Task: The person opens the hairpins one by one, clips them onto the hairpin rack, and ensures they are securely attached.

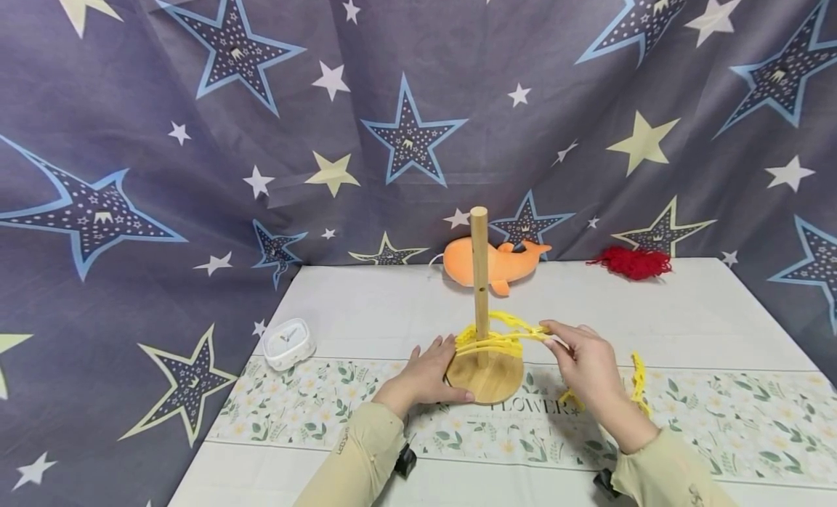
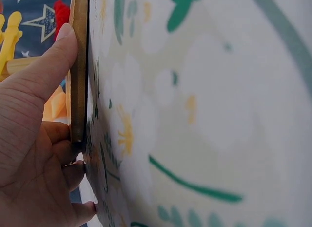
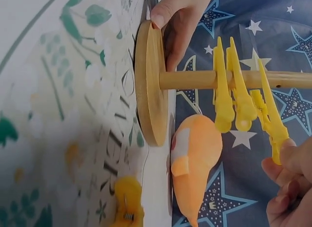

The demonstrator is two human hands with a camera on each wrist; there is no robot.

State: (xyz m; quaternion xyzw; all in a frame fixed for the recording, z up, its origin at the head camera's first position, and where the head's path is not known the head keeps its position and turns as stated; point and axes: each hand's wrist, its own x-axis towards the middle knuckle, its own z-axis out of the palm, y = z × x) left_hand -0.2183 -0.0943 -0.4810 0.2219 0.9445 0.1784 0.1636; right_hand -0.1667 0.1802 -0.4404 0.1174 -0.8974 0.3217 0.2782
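A wooden stand (image 1: pixel 492 382) has a round base and an upright pole. My left hand (image 1: pixel 428 372) grips the left side of that base; in the left wrist view its thumb lies on top, with the fingers at the edge. Two yellow plastic clips (image 3: pixel 223 97) with long tapered arms hang around the pole. Between thumb and fingers, my right hand (image 1: pixel 591 372) pinches the end of another yellow clip (image 3: pixel 274 124), whose arms reach to the pole above those two. More yellow plastic (image 1: pixel 639 380) lies on the table beside the right forearm, partly hidden by it.
Behind the stand lies an orange whale plush (image 1: pixel 516 264). A bundle of red yarn (image 1: pixel 633 262) sits at the back right, and a white clock (image 1: pixel 288 343) at the left edge. A star-patterned curtain (image 1: pixel 405 224) hangs behind the table.
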